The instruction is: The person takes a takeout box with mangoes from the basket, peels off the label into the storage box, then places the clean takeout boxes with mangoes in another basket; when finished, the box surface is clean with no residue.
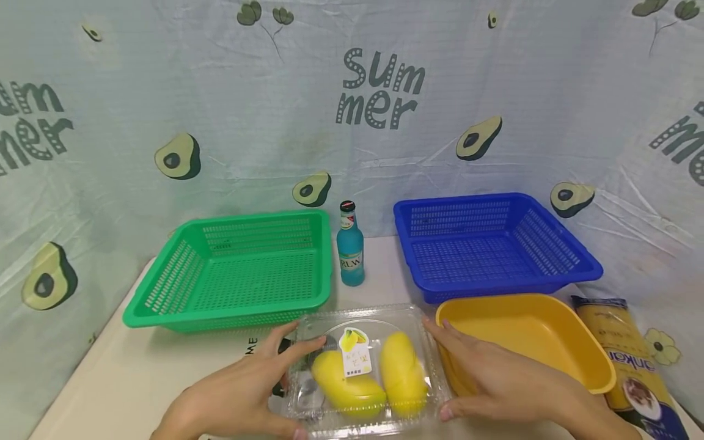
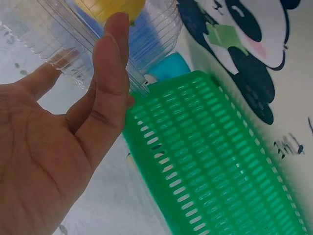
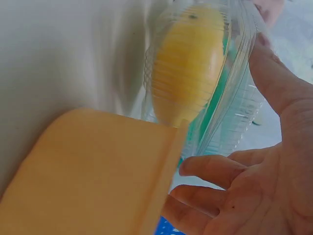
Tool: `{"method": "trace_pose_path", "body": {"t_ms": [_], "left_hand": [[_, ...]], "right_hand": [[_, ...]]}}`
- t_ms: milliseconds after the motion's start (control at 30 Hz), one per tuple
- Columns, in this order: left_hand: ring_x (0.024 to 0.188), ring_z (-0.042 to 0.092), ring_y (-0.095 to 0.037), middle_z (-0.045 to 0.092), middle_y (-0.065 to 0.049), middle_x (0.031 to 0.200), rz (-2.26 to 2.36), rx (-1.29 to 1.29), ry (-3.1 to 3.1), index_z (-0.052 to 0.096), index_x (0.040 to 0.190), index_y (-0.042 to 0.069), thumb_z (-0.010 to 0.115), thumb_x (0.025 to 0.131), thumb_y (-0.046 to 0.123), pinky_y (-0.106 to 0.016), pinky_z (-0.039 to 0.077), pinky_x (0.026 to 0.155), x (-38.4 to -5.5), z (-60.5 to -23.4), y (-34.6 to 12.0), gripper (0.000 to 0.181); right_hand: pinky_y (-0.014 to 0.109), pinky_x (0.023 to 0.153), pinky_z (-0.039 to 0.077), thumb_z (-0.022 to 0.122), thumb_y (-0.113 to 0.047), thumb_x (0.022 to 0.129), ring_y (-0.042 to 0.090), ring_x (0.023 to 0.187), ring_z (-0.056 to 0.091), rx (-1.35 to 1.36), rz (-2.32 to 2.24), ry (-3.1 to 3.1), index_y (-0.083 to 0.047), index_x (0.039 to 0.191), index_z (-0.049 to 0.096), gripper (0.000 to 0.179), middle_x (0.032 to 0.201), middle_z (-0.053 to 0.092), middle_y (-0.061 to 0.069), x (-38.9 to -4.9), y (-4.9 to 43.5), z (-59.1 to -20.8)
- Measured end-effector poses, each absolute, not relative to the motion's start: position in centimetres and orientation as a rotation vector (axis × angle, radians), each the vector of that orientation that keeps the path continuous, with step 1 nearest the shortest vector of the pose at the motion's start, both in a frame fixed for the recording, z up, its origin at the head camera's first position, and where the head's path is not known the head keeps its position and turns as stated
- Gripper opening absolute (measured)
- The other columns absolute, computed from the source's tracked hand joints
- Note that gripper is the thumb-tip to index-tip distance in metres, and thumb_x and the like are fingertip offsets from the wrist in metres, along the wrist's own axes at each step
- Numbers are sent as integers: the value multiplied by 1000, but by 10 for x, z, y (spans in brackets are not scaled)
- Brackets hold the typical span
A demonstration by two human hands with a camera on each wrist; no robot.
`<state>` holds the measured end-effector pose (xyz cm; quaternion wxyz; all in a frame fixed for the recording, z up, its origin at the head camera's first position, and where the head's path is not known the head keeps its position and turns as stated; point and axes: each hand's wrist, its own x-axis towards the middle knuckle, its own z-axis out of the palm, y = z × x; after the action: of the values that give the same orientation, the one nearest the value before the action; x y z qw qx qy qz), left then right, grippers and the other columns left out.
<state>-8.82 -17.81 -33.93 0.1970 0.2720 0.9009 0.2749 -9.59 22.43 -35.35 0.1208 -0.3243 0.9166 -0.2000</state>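
Observation:
Two yellow mangoes [image 1: 404, 373] lie inside a clear plastic clamshell box [image 1: 379, 315] with a fruit sticker [image 1: 354, 351] on its lid. Along the box's left side, my left hand [image 1: 236, 385] holds it, one finger reaching over the lid and the thumb at the front edge. My right hand [image 1: 506, 373] holds the right side, thumb at the near corner and fingers toward the far corner. In the left wrist view the fingers [image 2: 110, 73] touch the box's rim. A mango [image 3: 188, 63] shows through the box wall in the right wrist view, beside my right thumb.
A green basket [image 1: 225, 321] stands back left and a blue basket [image 1: 511, 287] back right. Between them is a blue bottle [image 1: 351, 253]. A yellow basin [image 1: 522, 330] sits close by my right hand, with a yellow packet [image 1: 632, 366] beyond it.

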Motion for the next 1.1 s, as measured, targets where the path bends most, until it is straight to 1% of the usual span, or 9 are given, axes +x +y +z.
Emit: {"method": "trace_pose_path", "body": {"t_ms": [200,300,533,600,700,767,833,933,1100], "left_hand": [[92,57,0,12,-20,167,767,758,2509,25,158,52,82,76,65,-31,51,74,-93,-350,-179,101],[92,57,-1,10,-18,167,791,742,2492,24,158,52,82,77,64,-30,51,73,-95,-354,-179,101],[93,56,-2,5,-16,169,838,737,2477,26,158,52,83,78,61,-28,51,72,-97,-358,-180,98],[98,59,-6,4,-16,169,824,743,2482,26,158,51,82,78,62,-33,53,76,-96,-358,-180,98],[121,59,-26,-1,-19,170,814,740,2480,26,159,47,80,80,63,-51,55,87,-95,-357,-177,97],[136,49,-43,-5,-18,170,806,730,2491,28,160,45,78,80,65,-65,50,94,-94,-357,-175,96],[144,34,-52,-9,-15,171,808,712,2496,31,159,42,78,80,65,-73,43,98,-94,-356,-174,94],[149,26,-51,-11,-9,171,806,682,2499,36,157,40,77,81,66,-74,39,102,-96,-356,-172,90],[147,28,-52,-10,-8,170,831,695,2483,37,155,40,76,83,65,-73,41,101,-98,-360,-172,86]], "right_hand": [[57,106,45,60,-75,86,35,137,54,-917,-585,2653,-32,166,-3,111,160,41,17,-96,223,-356],[57,106,44,61,-75,85,34,138,53,-907,-590,2654,-32,166,-1,111,160,42,15,-97,223,-357],[55,113,35,59,-77,85,30,155,25,-931,-547,2700,-23,167,9,110,172,9,0,-100,221,-362],[55,113,34,60,-76,85,31,155,21,-962,-539,2713,-20,167,12,110,172,5,0,-101,221,-363],[55,114,34,60,-76,85,34,155,19,-989,-526,2723,-19,167,13,110,172,5,1,-103,222,-363],[57,114,34,61,-76,84,36,155,17,-997,-529,2713,-21,167,11,111,172,4,2,-105,222,-362],[58,114,34,63,-75,83,37,156,15,-991,-541,2697,-23,167,10,112,172,3,2,-107,221,-360],[59,114,34,64,-76,82,39,156,12,-993,-562,2681,-25,167,9,113,172,2,1,-109,219,-356],[59,114,33,63,-73,86,35,157,8,-1000,-604,2667,-32,167,12,104,173,2,-5,-112,216,-349]]}}
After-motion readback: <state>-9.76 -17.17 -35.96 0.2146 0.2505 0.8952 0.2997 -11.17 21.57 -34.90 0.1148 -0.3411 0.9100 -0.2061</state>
